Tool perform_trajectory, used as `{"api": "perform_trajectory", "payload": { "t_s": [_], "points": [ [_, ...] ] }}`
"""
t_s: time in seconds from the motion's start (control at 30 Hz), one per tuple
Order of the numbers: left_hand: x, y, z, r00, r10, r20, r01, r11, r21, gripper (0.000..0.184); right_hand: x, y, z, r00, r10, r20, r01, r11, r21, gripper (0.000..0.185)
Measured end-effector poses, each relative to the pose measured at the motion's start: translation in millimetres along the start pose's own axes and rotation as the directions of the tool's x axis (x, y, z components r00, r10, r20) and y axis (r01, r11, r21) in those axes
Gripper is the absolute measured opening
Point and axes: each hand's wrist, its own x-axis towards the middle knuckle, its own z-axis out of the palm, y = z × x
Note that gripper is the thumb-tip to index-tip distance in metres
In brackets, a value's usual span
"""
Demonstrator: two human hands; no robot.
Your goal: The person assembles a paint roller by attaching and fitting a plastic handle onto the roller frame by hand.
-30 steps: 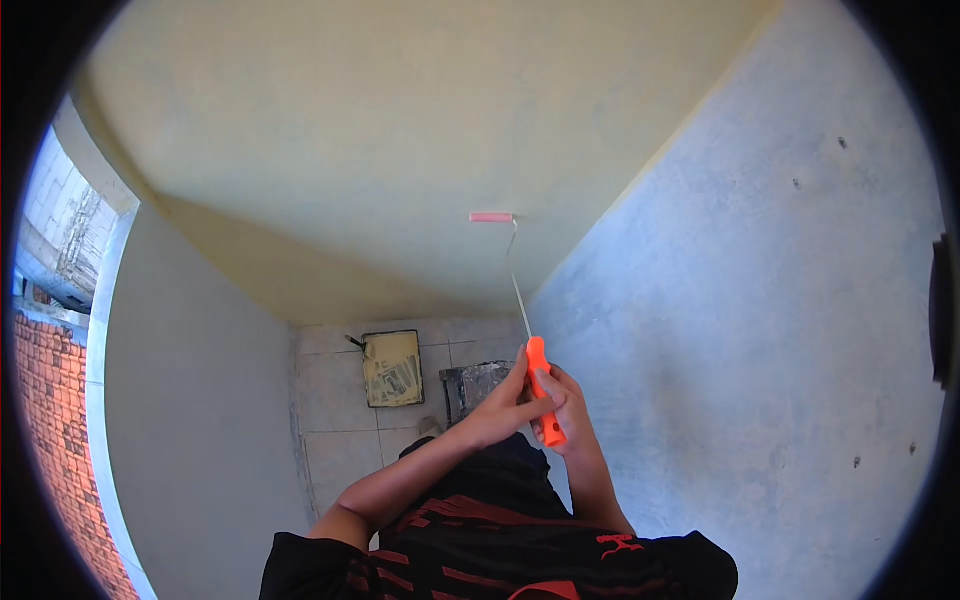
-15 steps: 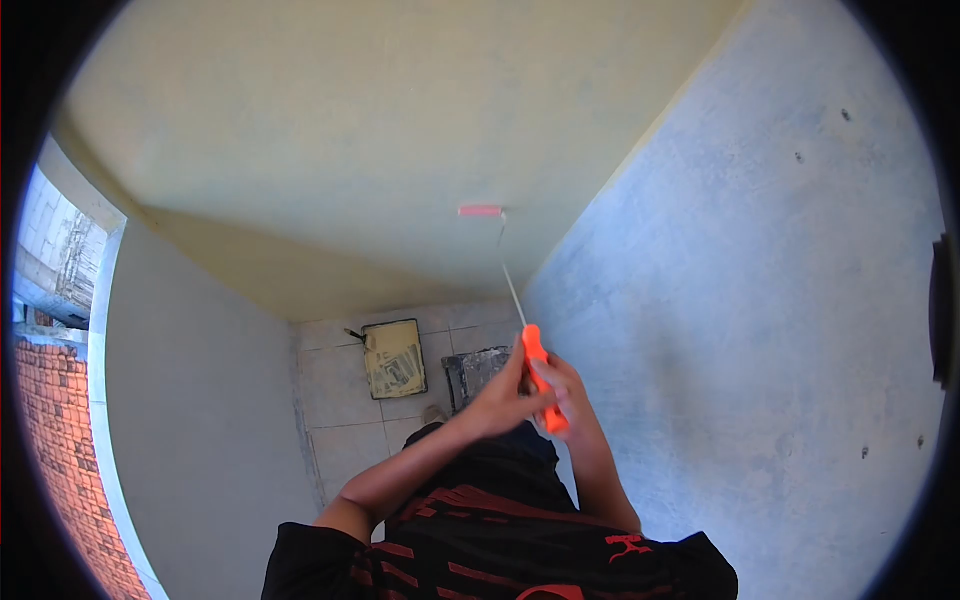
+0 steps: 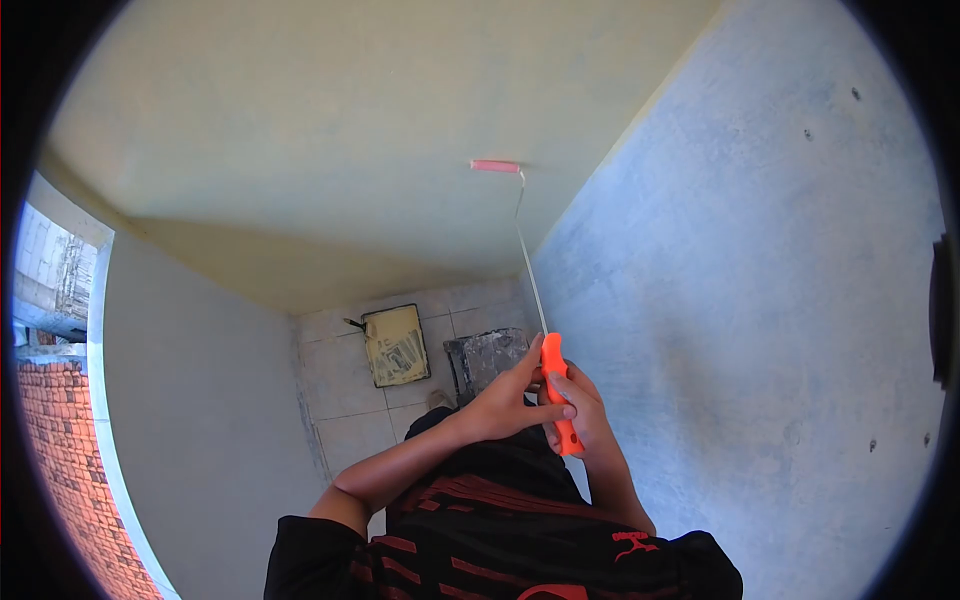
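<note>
A paint roller with an orange handle [image 3: 558, 385] is gripped by both of my hands. My left hand [image 3: 505, 403] closes on it from the left, its thumb across the handle and a finger along the upper part. My right hand [image 3: 583, 408] wraps the handle from the right. From the handle a thin metal rod [image 3: 530, 265] reaches up to the pink roller head [image 3: 495, 166], which lies against the yellowish wall [image 3: 400, 120] near the corner.
On the tiled floor [image 3: 345, 380] stands a tray with yellowish paint [image 3: 396, 345], a dark-handled brush [image 3: 354, 323] at its corner. Beside it is a dark, paint-stained stool-like object [image 3: 490, 355]. A bluish wall [image 3: 720, 300] rises on the right, a grey one [image 3: 200, 380] on the left.
The roller head has moved up the wall, first slightly left, then back right. Both hands have shifted a little right with the handle. The camera view has tilted slightly.
</note>
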Motion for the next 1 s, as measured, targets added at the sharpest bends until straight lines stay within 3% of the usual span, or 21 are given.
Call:
{"api": "perform_trajectory", "payload": {
  "t_s": [0.4, 0.6, 0.67, 0.8, 0.87, 0.9, 0.97, 1.0],
  "points": [
    [54.0, -25.9, 39.9, 0.999, 0.004, 0.051, -0.002, 0.999, -0.039, 0.117, 5.0, -46.9, -72.6, 1.0, -0.001, 0.011, 0.002, 0.997, -0.081, 0.044],
    [108.6, -73.1, 49.6, 0.999, -0.004, 0.037, 0.009, 0.991, -0.132, 0.115, 50.7, -65.7, -115.9, 0.988, 0.109, -0.108, -0.133, 0.962, -0.239, 0.049],
    [119.7, -103.0, 45.5, 0.996, -0.059, -0.073, 0.046, 0.984, -0.17, 0.105, 74.8, -53.7, -125.8, 0.99, 0.117, -0.075, -0.132, 0.96, -0.247, 0.04],
    [119.9, -129.7, 6.6, 0.974, -0.218, -0.067, 0.195, 0.949, -0.249, 0.104, 139.9, -4.4, -139.8, 0.986, 0.164, -0.02, -0.163, 0.952, -0.26, 0.025],
    [112.6, -128.8, -10.1, 0.894, -0.437, -0.1, 0.38, 0.858, -0.346, 0.071, 168.8, 19.7, -131.4, 0.98, 0.188, -0.058, -0.194, 0.973, -0.122, 0.026],
    [110.1, -131.3, -14.6, 0.895, -0.433, -0.105, 0.375, 0.859, -0.348, 0.071, 171.2, 22.8, -121.4, 0.98, 0.189, -0.056, -0.194, 0.973, -0.128, 0.026],
    [103.1, -136.7, -21.5, 0.881, -0.449, -0.147, 0.344, 0.823, -0.453, 0.047, 168.0, 26.1, -105.6, 0.974, 0.18, -0.14, -0.199, 0.971, -0.136, 0.026],
    [94.8, -126.5, -21.1, 0.88, -0.451, -0.15, 0.343, 0.821, -0.456, 0.047, 156.3, 23.2, -100.6, 0.973, 0.184, -0.138, -0.203, 0.969, -0.137, 0.026]
  ]
}}
